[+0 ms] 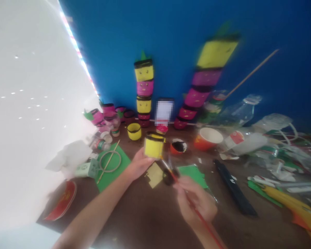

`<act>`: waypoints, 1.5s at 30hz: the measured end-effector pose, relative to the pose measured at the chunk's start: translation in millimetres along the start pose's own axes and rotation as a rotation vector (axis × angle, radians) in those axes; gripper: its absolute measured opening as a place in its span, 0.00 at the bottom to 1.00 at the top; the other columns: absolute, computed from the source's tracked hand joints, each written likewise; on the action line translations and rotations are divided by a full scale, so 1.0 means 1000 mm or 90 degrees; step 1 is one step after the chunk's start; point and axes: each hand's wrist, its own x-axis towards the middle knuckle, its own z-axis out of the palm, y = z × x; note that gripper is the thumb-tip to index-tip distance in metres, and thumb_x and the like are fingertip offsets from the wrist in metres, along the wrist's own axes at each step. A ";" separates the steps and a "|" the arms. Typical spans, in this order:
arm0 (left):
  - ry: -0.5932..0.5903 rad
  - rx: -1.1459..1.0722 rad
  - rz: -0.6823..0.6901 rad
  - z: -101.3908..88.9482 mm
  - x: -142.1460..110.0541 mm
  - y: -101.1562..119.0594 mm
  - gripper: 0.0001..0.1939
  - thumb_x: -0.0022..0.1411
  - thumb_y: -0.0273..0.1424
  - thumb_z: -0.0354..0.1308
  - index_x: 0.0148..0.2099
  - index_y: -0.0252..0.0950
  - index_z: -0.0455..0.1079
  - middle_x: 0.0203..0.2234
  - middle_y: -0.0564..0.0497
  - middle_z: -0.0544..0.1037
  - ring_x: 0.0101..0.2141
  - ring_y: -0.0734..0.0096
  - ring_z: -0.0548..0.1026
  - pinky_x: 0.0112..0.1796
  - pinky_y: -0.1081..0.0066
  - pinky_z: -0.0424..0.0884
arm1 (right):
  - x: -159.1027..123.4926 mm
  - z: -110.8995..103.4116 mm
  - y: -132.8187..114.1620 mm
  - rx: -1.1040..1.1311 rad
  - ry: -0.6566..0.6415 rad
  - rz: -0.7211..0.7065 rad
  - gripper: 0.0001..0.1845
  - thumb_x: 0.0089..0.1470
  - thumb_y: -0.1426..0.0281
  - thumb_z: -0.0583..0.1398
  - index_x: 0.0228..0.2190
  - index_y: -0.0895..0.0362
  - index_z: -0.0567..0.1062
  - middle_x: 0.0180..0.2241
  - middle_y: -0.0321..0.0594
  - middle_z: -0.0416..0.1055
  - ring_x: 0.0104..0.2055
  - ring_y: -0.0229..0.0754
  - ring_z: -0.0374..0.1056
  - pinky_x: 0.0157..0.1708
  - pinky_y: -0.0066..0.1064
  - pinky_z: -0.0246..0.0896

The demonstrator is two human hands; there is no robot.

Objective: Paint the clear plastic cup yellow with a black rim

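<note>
My left hand is closed around a yellow painted cup ring with a black rim, held just above the brown table. My right hand grips a thin red paintbrush whose tip points at the lower right side of the yellow ring. Under the brush lie a small dark round lid, a yellow paper scrap and a green paper piece. The picture is blurred by motion.
Two towers of yellow and pink painted rings stand against the blue wall. Around them are a yellow ring, a small pot of black paint, an orange cup, plastic bottles, a green sheet with a hoop and a black strip.
</note>
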 end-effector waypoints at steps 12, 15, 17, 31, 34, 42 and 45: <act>0.025 -0.010 -0.016 0.001 0.000 0.001 0.22 0.44 0.27 0.65 0.45 0.35 0.68 0.39 0.47 0.76 0.47 0.59 0.70 0.53 0.56 0.57 | 0.000 -0.001 -0.002 -0.020 -0.012 -0.025 0.07 0.46 0.78 0.58 0.29 0.55 0.70 0.24 0.36 0.74 0.26 0.39 0.72 0.26 0.27 0.71; 0.020 -0.004 -0.021 0.000 0.000 0.001 0.23 0.44 0.27 0.65 0.45 0.35 0.67 0.41 0.46 0.76 0.48 0.59 0.70 0.53 0.55 0.58 | 0.001 -0.001 -0.004 -0.014 -0.009 0.009 0.08 0.47 0.78 0.58 0.31 0.55 0.70 0.25 0.37 0.75 0.27 0.39 0.73 0.27 0.28 0.71; 0.015 0.003 -0.022 0.000 0.000 0.000 0.24 0.44 0.27 0.65 0.46 0.35 0.67 0.42 0.46 0.76 0.48 0.58 0.70 0.53 0.56 0.58 | 0.001 0.000 -0.005 -0.023 -0.009 0.019 0.08 0.48 0.78 0.58 0.32 0.55 0.71 0.27 0.37 0.75 0.27 0.39 0.73 0.28 0.27 0.71; 0.033 -0.001 -0.027 0.000 0.000 -0.001 0.22 0.43 0.27 0.65 0.44 0.35 0.67 0.39 0.47 0.77 0.48 0.58 0.70 0.52 0.55 0.58 | 0.002 0.000 -0.006 -0.032 -0.024 -0.032 0.08 0.47 0.78 0.58 0.31 0.54 0.70 0.24 0.36 0.74 0.24 0.38 0.72 0.27 0.27 0.71; 0.030 0.002 -0.026 -0.001 0.000 -0.001 0.23 0.44 0.27 0.65 0.45 0.35 0.67 0.41 0.46 0.76 0.47 0.59 0.71 0.52 0.56 0.59 | 0.002 -0.002 -0.006 -0.005 -0.023 -0.044 0.08 0.47 0.79 0.57 0.30 0.55 0.70 0.24 0.36 0.73 0.26 0.39 0.72 0.27 0.29 0.71; 0.015 -0.004 -0.033 -0.003 -0.001 -0.003 0.24 0.44 0.26 0.65 0.46 0.35 0.67 0.41 0.46 0.76 0.45 0.61 0.72 0.52 0.57 0.59 | -0.006 0.003 -0.007 0.024 0.016 0.093 0.09 0.50 0.79 0.57 0.35 0.56 0.70 0.31 0.40 0.76 0.34 0.40 0.74 0.33 0.29 0.72; 0.014 -0.006 -0.044 -0.004 -0.002 -0.004 0.24 0.45 0.25 0.65 0.46 0.35 0.66 0.41 0.46 0.75 0.44 0.61 0.72 0.51 0.57 0.60 | -0.004 0.003 -0.006 0.005 0.006 0.061 0.10 0.49 0.80 0.57 0.34 0.56 0.70 0.30 0.39 0.76 0.32 0.38 0.73 0.33 0.28 0.72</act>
